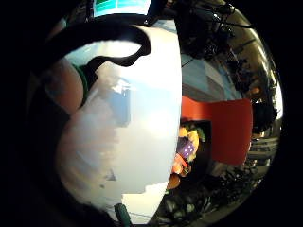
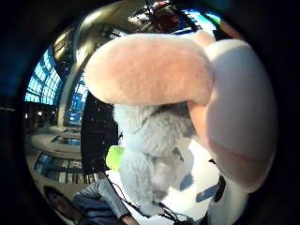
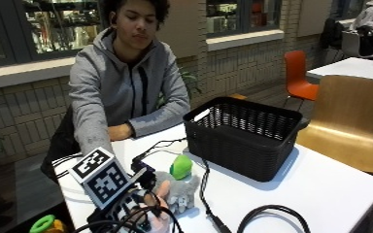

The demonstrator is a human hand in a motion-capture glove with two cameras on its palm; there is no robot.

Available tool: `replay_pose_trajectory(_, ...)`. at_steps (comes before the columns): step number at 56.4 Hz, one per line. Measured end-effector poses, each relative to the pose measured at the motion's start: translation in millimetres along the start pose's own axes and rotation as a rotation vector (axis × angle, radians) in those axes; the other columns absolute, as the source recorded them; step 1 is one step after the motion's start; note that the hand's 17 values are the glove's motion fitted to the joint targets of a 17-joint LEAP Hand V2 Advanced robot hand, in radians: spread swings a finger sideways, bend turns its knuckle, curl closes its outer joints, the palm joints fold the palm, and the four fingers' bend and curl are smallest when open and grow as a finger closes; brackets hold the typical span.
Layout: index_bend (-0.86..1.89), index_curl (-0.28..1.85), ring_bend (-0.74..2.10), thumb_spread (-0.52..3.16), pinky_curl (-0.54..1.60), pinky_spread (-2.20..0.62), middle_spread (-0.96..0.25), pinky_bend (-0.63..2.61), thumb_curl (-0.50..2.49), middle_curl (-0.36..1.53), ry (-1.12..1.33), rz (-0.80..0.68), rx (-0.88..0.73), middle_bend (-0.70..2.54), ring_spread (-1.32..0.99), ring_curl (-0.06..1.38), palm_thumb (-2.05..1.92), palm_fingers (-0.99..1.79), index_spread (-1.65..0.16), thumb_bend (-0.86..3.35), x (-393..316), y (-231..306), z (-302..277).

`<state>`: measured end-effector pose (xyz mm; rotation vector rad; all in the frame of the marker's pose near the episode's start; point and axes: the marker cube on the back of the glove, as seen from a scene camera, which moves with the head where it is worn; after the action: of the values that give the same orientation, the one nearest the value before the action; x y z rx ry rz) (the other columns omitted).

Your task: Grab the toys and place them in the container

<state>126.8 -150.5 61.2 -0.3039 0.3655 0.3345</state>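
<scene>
Outside view shows my gloved right hand [image 3: 149, 206] curled round the grey plush toy [image 3: 180, 187] near the table's [image 3: 329, 187] front edge, the black container [image 3: 245, 133] well apart toward the far side.

The surface [image 3: 315, 189] is white. Beside it, on the far side from the person, stands a light wooden chair [image 3: 347, 121]. Further back there is an orange chair [image 3: 297, 73] near a brick wall [image 3: 238, 68] with windows [image 3: 238, 14] above it. Another white table [image 3: 361, 68] stands behind the wooden chair. The person wears a grey hooded jacket [image 3: 118, 87] with a zip.
</scene>
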Motion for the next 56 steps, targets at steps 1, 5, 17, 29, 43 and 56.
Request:
replay_pose_trajectory(1,0.17,0.25,0.80,1.45,0.43,-0.24,-0.14,0.95,0.43,0.35,-0.002,0.003,0.005,0.31,-0.29,0.41,0.64,0.60,-0.30,0.44,-0.4,0.1,-0.3)
replay_pose_trajectory(5,0.18,0.27,0.85,1.43,0.45,-0.27,-0.18,0.98,0.47,0.38,-0.003,0.004,0.017,0.35,-0.31,0.44,0.69,0.61,-0.30,0.45,-1.7,1.2,-2.6)
replay_pose_trajectory(17,0.19,0.32,0.93,1.40,0.49,-0.32,-0.24,1.05,0.53,0.48,-0.046,-0.009,0.035,0.43,-0.36,0.51,0.74,0.55,-0.31,0.46,-11.0,4.0,-34.8)
replay_pose_trajectory(29,0.19,0.38,0.98,1.41,0.52,-0.32,-0.26,1.10,0.55,0.55,-0.106,-0.172,0.099,0.46,-0.37,0.55,0.71,0.49,-0.31,0.43,-106.9,2.4,-97.8)
replay_pose_trajectory(43,0.20,0.46,1.01,1.41,0.53,-0.32,-0.27,1.14,0.57,0.64,-0.030,-0.603,-0.014,0.47,-0.36,0.59,0.70,0.45,-0.31,0.41,-318.3,11.2,-95.6)
replay_pose_trajectory(56,0.19,0.53,1.04,1.41,0.53,-0.31,-0.27,1.18,0.59,0.71,0.061,-0.727,-0.136,0.48,-0.36,0.61,0.69,0.43,-0.32,0.39,-415.5,27.8,-33.3)
